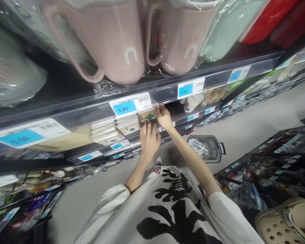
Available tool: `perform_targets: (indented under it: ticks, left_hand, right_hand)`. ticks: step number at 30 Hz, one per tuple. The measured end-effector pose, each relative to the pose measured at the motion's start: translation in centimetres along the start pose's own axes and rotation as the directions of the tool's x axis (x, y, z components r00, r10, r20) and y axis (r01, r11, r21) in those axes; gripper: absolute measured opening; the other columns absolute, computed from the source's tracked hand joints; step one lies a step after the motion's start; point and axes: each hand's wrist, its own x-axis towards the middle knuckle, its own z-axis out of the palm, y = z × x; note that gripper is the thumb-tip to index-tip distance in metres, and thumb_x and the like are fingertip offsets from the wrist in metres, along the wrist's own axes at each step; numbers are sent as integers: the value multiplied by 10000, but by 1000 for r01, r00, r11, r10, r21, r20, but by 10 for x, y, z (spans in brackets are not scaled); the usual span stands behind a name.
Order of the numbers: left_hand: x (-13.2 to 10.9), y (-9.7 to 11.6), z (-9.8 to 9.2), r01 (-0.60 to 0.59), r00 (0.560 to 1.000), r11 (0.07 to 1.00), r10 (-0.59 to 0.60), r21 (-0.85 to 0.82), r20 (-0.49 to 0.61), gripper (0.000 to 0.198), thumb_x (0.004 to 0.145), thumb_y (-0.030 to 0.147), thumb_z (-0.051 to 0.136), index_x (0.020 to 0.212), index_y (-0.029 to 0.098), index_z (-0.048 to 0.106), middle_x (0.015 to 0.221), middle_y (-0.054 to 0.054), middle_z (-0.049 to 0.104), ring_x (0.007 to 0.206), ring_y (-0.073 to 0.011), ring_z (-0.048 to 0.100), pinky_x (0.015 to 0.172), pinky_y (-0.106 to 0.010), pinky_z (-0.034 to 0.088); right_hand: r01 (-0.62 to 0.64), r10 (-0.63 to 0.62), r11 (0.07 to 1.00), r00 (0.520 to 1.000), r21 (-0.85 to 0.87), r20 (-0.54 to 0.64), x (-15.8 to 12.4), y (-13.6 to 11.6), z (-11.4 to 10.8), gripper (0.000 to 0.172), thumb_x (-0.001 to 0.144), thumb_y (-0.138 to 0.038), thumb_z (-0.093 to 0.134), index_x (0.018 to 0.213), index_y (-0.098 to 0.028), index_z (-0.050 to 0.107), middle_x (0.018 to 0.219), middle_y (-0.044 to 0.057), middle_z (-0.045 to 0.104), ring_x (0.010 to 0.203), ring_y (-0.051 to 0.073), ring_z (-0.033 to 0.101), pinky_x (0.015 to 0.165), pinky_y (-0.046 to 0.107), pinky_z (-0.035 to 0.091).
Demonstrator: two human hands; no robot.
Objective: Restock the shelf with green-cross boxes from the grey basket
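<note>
Both hands reach to a lower shelf at a flat pack (147, 116) with a green leaf print. My right hand (164, 117) is at the pack's right end, thumb and fingers bent around its edge. My left hand (150, 139) is just below the pack's front, fingers stretched up and apart, the tips close to or touching it. The shelf above hides part of the pack. To its left lie a stack of similar packs (128, 126) and a stack of white flat packs (105, 133).
Pink mugs (119, 44) in clear wrap stand on the shelf above, behind its price-tag rail (165, 91). A dark shopping basket (215, 149) with wrapped goods sits on the floor. Another rack (269, 162) runs along the right. A beige clog (274, 220) shows at lower right.
</note>
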Motion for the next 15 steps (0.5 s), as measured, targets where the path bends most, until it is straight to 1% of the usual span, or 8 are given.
perform_targets:
  ticks: [3,5,8,10,12,13,14,15]
  left_hand:
    - [-2,-1,1,-15,999,1000,15,-20,-29,411,988,256,457,1347,132,615,1580,-183,457,1510,-347,341,1189,-548,353]
    - [-3,-2,2,-27,999,999,26,-37,-40,412,982,254,471,1352,140,610,1584,-180,454,1512,-345,338,1187,-556,356]
    - [-5,1,0,-58,997,995,53,-82,-63,400,980,243,483,1347,148,611,1576,-176,467,1505,-335,352,1187,-553,360]
    - [-9,4,-3,-109,992,983,98,-147,-81,386,980,226,485,1338,157,613,1558,-170,491,1495,-317,374,1195,-537,359]
    - [-15,7,-3,-177,983,957,163,-230,-79,379,980,207,490,1338,165,608,1502,-168,553,1457,-296,432,1187,-512,377]
    - [-19,7,-1,-213,977,940,204,-266,-61,375,981,200,492,1337,169,608,1441,-167,604,1412,-288,487,1165,-495,405]
    - [-24,8,2,-251,967,922,254,-295,-27,367,983,194,490,1329,173,613,1354,-162,661,1340,-278,555,1128,-474,443]
    - [-30,8,6,-295,947,901,320,-319,29,355,987,190,483,1312,176,625,1242,-151,711,1241,-267,623,1077,-452,482]
  right_hand:
    - [12,-12,999,1000,43,-11,-3,1,-6,591,996,-670,381,1261,-202,627,1185,76,724,1153,254,659,1055,403,493]
    - [13,-11,998,999,64,-36,-6,2,-10,602,991,-671,399,1313,-211,617,1289,87,697,1246,261,624,1111,424,462]
    - [16,-6,997,992,80,-127,-15,1,-19,619,984,-674,426,1378,-222,581,1392,94,650,1324,247,585,1153,421,439]
    - [33,-15,996,978,84,-209,-27,0,-29,611,986,-668,439,1397,-232,561,1442,90,618,1349,226,570,1154,391,445]
    - [46,-19,995,958,88,-285,-46,6,-42,574,995,-649,440,1377,-240,566,1463,87,605,1354,210,568,1138,366,460]
    - [39,-6,994,948,98,-318,-58,13,-49,544,1001,-635,438,1348,-240,581,1442,89,623,1338,205,582,1123,361,472]
    - [19,23,993,938,117,-347,-73,24,-56,514,1005,-620,441,1309,-236,597,1389,97,661,1299,205,614,1100,363,489]
    - [-19,72,989,924,144,-377,-90,37,-63,482,1005,-605,451,1258,-228,614,1300,103,711,1230,209,659,1063,369,513]
